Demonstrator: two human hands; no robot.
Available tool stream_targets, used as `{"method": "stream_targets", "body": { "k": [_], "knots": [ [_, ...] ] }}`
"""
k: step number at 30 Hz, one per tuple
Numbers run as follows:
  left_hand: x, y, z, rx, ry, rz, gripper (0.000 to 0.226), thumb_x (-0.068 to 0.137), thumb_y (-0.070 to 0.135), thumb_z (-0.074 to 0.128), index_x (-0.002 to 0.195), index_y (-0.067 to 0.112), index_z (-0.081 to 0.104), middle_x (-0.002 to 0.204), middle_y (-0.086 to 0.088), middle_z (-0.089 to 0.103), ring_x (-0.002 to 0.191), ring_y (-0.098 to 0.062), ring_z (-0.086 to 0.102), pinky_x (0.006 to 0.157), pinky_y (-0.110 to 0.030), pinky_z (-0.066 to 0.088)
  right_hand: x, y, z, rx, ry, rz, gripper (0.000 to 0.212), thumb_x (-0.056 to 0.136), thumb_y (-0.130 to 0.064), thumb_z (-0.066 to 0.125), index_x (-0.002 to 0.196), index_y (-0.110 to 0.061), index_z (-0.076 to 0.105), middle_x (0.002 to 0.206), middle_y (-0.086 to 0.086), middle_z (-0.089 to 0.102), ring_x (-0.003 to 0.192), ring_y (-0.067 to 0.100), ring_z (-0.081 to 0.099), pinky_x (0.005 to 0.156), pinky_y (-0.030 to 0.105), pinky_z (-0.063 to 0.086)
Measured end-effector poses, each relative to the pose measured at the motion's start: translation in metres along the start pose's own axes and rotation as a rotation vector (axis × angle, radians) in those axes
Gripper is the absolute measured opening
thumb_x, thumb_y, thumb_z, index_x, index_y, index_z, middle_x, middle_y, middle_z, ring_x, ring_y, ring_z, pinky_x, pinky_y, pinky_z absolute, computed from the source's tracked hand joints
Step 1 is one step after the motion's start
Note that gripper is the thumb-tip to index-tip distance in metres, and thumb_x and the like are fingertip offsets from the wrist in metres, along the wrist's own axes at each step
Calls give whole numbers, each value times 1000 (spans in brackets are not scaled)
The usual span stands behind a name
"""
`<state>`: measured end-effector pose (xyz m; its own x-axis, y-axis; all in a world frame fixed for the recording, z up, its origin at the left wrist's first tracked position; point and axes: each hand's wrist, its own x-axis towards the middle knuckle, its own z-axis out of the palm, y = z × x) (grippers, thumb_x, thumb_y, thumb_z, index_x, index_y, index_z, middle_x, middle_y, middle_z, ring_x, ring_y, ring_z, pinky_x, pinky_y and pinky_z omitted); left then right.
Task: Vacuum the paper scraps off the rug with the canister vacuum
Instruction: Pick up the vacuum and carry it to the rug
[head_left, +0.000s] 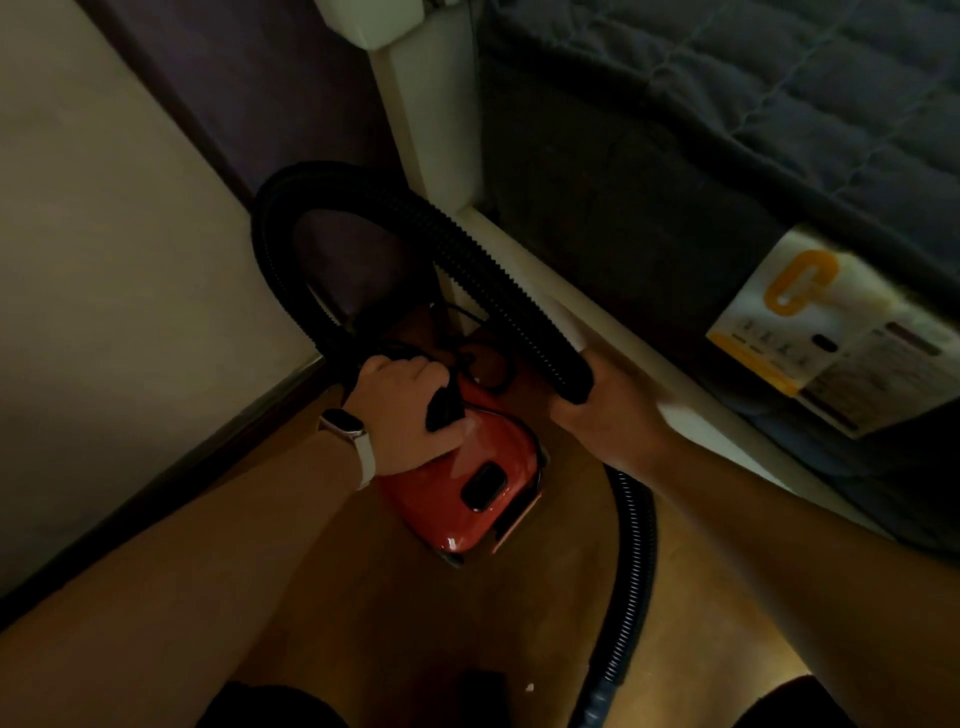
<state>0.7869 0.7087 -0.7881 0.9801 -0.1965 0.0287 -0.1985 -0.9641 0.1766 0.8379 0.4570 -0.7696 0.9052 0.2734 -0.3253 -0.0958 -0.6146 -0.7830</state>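
Fingers of the left hand (402, 410) curl round the black handle (444, 406) on the red vacuum (501, 447). The right hand (597, 415) holds the black hose (493, 280).

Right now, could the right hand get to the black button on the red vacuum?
Probably yes. The button lies bare on top of the vacuum, near the right hand, with nothing across it. But that hand grips the hose, so it would have to let go first.

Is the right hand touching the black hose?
Touching. The head view shows the right hand curled round the end of the black hose.
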Motion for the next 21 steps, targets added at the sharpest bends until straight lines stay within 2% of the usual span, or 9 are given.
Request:
{"method": "stream_targets", "body": {
  "k": [2,4,6,10,13,17,21],
  "knots": [
    [12,4,-5,14,-124,-80,72,76,70,46,128,20,51,122,-2,54,111,-23,52,97,-39,33,-3,-4,-10,-64,18,21,24,85,-24,70,104,-20,57,84,-7,62,77,13,63,69,33,54],
    [29,7,-5,139,-252,-148,75,77,63,54,140,23,42,141,-5,41,128,-25,39,102,-41,33,-4,-8,-14,-62,19,17,25,84,-28,70,106,-21,59,85,-7,64,79,14,64,73,37,57],
    [43,10,-3,235,-384,-181,71,78,56,56,140,24,43,145,-4,38,133,-26,33,105,-42,30,-2,-10,-15,-32,26,1,27,83,-29,70,107,-20,61,83,-5,65,78,15,65,74,39,58],
    [54,13,-1,242,-526,-214,51,81,41,55,130,30,49,133,-3,46,126,-26,37,102,-41,28,-1,-11,-13,-7,28,-18,31,81,-29,71,108,-18,61,87,-2,68,81,18,67,75,40,59],
    [55,18,-3,220,-520,-209,26,85,34,56,111,33,54,128,-2,48,121,-25,40,98,-39,29,-2,-11,-12,-5,38,-23,26,80,-28,73,101,-16,61,85,0,68,79,18,66,75,40,58],
    [54,22,0,265,-473,-151,36,92,35,53,125,22,57,133,-3,48,122,-25,42,100,-38,32,-6,-13,-15,7,40,-38,25,80,-29,72,96,-15,59,83,3,67,77,21,66,70,37,55],
    [41,23,-8,240,-247,-37,28,98,34,48,116,15,57,114,-3,60,108,-22,54,101,-33,30,-11,-11,-19,35,18,-42,24,83,-30,71,98,-16,60,85,8,68,77,24,67,67,41,56]
  ]
}}
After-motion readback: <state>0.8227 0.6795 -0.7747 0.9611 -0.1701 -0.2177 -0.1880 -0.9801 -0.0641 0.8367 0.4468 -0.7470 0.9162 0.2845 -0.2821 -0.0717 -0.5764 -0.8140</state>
